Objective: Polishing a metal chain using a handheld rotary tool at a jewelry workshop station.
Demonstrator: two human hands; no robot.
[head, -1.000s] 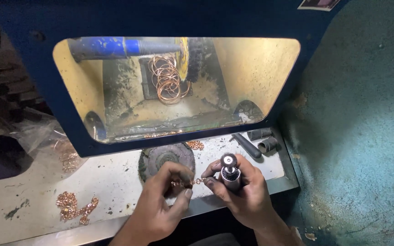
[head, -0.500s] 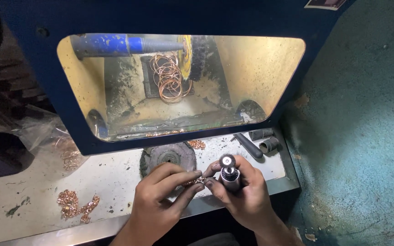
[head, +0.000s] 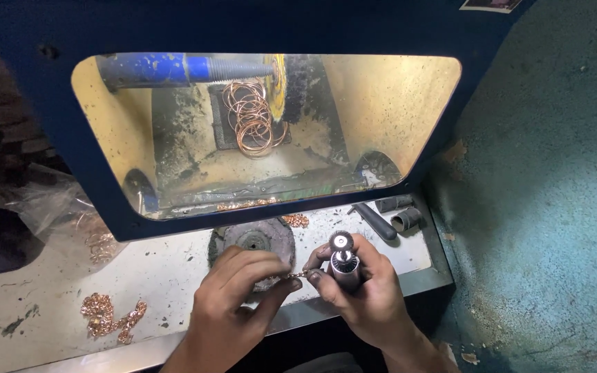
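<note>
Compared with a second back, the left hand (head: 233, 304) had slid right off the dark buffing disc (head: 251, 242). Its fingers now pinched one end of a small copper chain piece (head: 297, 275). The right hand (head: 361, 290) pinched the other end while gripping a rotary tool (head: 343, 262) above the surface (head: 57, 304). Just a sticker corner (head: 490, 4) top right.

Bright lit hood, dim surroundings
</note>
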